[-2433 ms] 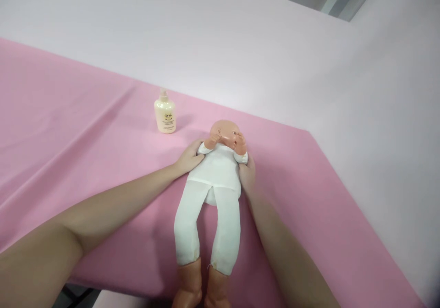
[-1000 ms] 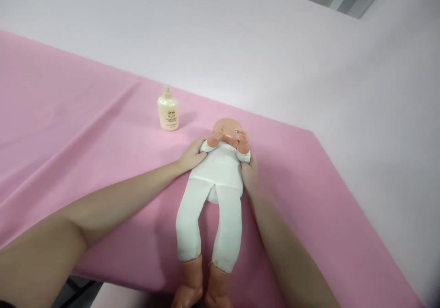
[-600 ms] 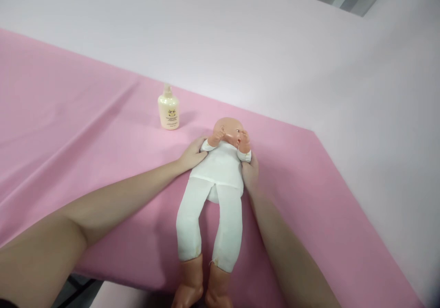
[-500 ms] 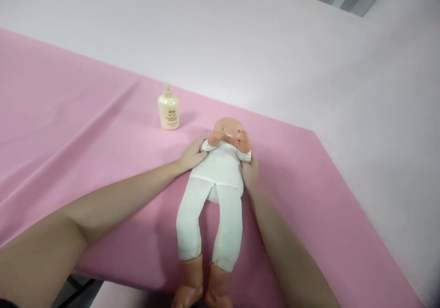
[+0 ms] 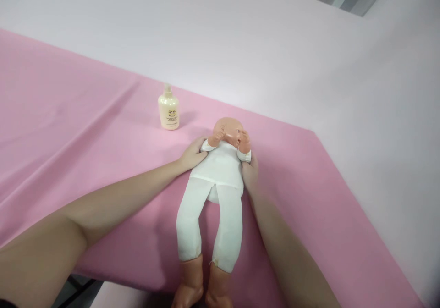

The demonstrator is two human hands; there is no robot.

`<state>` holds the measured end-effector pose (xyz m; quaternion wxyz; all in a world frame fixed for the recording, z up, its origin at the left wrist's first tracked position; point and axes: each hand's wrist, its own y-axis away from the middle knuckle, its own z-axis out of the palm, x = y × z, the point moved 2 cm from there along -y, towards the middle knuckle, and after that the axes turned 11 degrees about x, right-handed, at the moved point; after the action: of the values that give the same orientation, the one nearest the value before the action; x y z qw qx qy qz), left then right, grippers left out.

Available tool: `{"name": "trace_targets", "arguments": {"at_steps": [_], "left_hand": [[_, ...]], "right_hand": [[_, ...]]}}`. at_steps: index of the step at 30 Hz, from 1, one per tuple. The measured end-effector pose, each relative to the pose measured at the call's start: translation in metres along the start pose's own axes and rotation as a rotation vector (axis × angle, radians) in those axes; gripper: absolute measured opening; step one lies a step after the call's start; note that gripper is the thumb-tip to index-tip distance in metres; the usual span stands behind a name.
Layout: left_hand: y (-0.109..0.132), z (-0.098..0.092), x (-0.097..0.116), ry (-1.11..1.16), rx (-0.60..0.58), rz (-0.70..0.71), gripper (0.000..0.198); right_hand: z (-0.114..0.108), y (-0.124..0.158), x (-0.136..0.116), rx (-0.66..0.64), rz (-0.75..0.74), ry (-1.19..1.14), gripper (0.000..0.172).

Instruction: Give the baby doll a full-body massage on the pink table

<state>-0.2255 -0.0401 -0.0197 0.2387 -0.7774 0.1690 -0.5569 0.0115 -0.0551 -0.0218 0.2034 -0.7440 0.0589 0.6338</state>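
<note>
White fabric covered the trunk, sleeves and legs of a baby doll [image 5: 216, 163] with smooth, shiny, peach-coloured head, hands and feet. It lay on its back on a pink, lightly creased cloth [image 5: 85, 138], directly ahead of the wearer.

Long axis: near enough 12 to 6 o'clock, head tipping slightly toward 1, feet at 6 by the cloth's near edge. Whether the feet overhung it, could not tell.

Bare left hand [image 5: 192, 156] was on the doll at about 9 o'clock, bare right hand [image 5: 250, 175] at about 3. Both touched it, neither clearly nearer; the upper trunk sat between them, at 3 o'clock from the left fingers and 9 from the right. Left thumb rested on the shirt front, other fingers curled round behind the sleeve. Right hand cupped the opposite side below the raised sleeve. Most fingertips hidden; spread or pressed together, could not tell.

Cream-yellow, round-shouldered bottle with a dark printed label [image 5: 169, 113] stood upright at 10 to 11 o'clock from the doll, apart from both hands, nearer the left.
</note>
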Motion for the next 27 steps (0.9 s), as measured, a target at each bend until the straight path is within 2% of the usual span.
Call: {"name": "trace_targets", "arguments": {"at_steps": [27], "left_hand": [[0.0002,-0.0003,0.0005,-0.031,0.006,-0.001,0.047]], "right_hand": [[-0.0007,0.0036,-0.0089,0.006,-0.012,0.015,0.045]]}}
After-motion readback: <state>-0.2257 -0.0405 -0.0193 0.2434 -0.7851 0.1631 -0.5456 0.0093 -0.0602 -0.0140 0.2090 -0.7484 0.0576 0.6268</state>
